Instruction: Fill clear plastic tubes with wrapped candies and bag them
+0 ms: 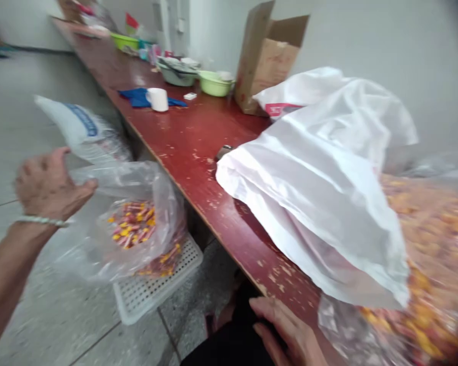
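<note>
My left grip (pixel 48 185) is at nine o'clock, spread wide with the thumb well away from the fingers, and nothing lies in the palm. A pale beaded bracelet (pixel 44 219) circles that wrist. My right grip (pixel 290 330) is at five o'clock, by the tabletop edge and over my dark-clad lap (pixel 229 335), with thumb and fingers parted and nothing held (the lower frame cuts part of it off).

Just beside my left thumb, toward eight o'clock, a clear plastic bag (pixel 162 190) gapes open; I cannot tell whether thumb and film touch. Small red-and-yellow pieces (pixel 133 223) fill its inside. It sits on a white perforated basket (pixel 132 305) at seven o'clock, on the floor (pixel 72 310). Behind the bag, toward ten o'clock, leans a white sack (pixel 80 129) with blue print.

On the red tabletop (pixel 198 173), a crumpled white sheet (pixel 320 193) spreads at three o'clock, with a large clear bag of similar pieces (pixel 431 284) at four. Farther off, a white mug (pixel 158 100) on a blue cloth (pixel 137 96) is at ten-thirty, a light green basin (pixel 216 86) at twelve, and an open cardboard box (pixel 270 66) at one.
</note>
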Action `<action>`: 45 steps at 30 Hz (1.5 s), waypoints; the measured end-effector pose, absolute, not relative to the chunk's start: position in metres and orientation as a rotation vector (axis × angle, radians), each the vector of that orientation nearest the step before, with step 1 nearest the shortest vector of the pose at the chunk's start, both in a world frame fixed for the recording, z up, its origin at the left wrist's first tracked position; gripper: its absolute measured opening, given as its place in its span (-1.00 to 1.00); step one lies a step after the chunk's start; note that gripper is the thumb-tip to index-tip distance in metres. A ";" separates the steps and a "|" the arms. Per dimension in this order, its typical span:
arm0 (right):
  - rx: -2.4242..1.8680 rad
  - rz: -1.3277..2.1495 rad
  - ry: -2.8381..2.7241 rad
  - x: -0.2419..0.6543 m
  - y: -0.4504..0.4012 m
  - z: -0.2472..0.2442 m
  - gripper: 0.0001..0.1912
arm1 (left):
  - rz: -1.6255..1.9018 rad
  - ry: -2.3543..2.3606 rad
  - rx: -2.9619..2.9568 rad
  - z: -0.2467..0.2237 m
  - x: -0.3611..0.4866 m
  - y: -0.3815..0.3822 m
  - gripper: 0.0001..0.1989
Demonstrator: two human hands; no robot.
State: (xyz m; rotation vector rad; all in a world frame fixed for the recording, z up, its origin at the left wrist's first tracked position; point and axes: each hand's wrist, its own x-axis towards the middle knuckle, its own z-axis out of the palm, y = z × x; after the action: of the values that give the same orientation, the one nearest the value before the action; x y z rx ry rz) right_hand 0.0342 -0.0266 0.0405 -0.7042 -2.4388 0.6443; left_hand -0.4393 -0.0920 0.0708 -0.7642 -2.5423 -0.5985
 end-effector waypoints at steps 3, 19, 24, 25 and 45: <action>-0.765 0.572 -2.428 0.030 0.005 0.069 -0.65 | -0.977 -2.258 -1.154 0.092 -0.389 -0.070 -0.53; -1.544 -0.367 -2.323 0.066 0.216 0.119 -0.46 | -0.982 -2.006 -2.562 0.028 -0.157 0.169 -0.47; -1.379 -0.231 -2.385 0.050 0.210 0.100 -0.54 | -1.075 -2.130 -2.382 0.040 -0.173 0.204 -0.33; -1.340 -0.179 -2.417 0.047 0.208 0.094 -0.56 | -1.091 -2.140 -2.363 0.043 -0.174 0.209 -0.30; -1.917 0.071 -2.665 0.061 0.203 0.084 -0.25 | -1.123 -1.937 -2.421 0.032 -0.147 0.188 -0.31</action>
State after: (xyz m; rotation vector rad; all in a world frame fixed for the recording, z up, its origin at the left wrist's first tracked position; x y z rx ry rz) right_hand 0.0613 0.2029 0.0843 -1.9168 -2.6650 0.0706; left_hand -0.1468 0.1882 0.0321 -2.4211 -1.9374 -1.1225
